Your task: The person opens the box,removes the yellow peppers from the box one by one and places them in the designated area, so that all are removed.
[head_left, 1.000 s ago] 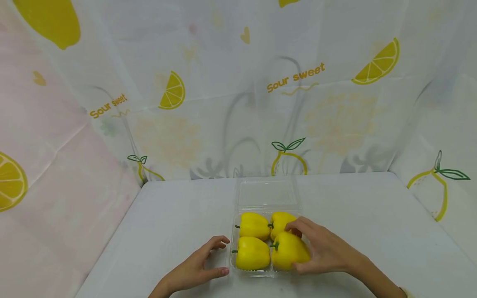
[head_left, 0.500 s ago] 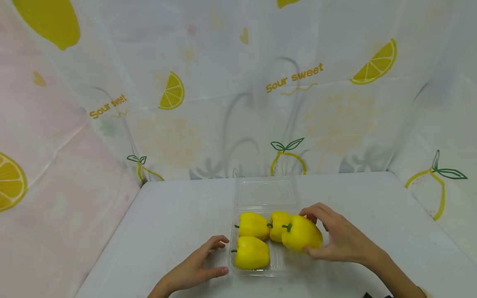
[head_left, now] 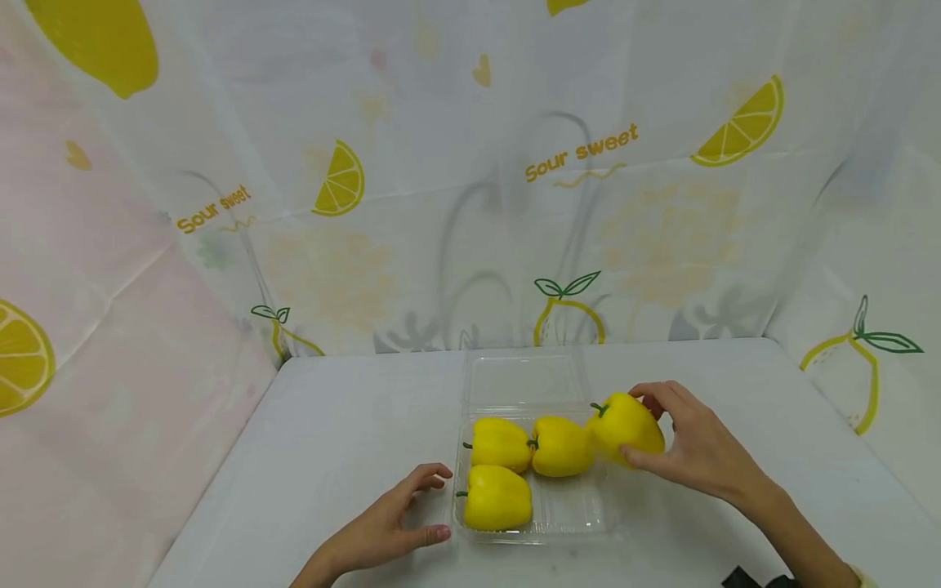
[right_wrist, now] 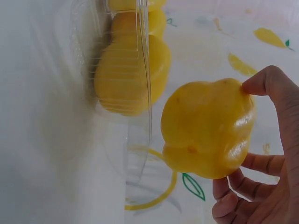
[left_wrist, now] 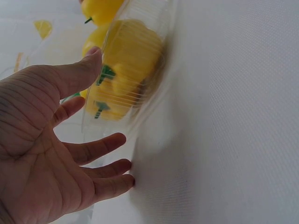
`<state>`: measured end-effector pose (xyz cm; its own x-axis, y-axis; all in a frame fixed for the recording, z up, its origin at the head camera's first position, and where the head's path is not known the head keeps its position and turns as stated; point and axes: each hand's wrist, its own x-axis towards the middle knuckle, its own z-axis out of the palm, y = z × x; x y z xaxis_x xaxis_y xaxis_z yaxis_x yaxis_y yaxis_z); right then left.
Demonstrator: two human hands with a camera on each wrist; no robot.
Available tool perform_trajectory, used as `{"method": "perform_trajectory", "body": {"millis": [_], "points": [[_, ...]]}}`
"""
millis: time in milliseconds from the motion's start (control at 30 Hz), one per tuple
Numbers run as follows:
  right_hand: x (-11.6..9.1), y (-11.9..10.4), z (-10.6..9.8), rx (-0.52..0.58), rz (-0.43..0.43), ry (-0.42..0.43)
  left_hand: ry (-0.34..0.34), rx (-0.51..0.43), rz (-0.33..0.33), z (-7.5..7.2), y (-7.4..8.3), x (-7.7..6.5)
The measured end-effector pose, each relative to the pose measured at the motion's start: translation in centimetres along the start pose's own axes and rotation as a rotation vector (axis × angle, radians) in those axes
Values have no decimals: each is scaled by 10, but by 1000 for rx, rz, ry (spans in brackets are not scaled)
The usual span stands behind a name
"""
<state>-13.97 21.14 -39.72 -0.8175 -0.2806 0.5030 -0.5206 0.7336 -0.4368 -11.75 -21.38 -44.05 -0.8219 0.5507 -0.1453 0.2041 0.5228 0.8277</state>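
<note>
White table (head_left: 353,425), lemon-print backdrop (head_left: 426,269), pepper (head_left: 625,429) — held

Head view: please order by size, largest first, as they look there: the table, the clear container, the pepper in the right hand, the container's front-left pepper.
1. Table
2. Clear container
3. Held pepper and front-left pepper: nearly alike; nearness to the camera may differ, so not ranked.

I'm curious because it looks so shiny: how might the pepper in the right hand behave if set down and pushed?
The yellow pepper would probably roll unevenly, its sides being rounded but lobed. Glossy skin could be slippery. It seems firm: no dent shows where the right hand grips it.
</note>
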Motion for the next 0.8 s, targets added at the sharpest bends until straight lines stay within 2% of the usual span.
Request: {"method": "perform_trajectory", "body": {"millis": [367,633,800], "points": [[-1,16,2,-45,98,29,3,0,5,0,1,0],[-2,23,2,-45,258,-51,3,-7,-9,0,0,0],[-2,25,3,-58,337,-89,0,-8,6,0,-1,0]]}}
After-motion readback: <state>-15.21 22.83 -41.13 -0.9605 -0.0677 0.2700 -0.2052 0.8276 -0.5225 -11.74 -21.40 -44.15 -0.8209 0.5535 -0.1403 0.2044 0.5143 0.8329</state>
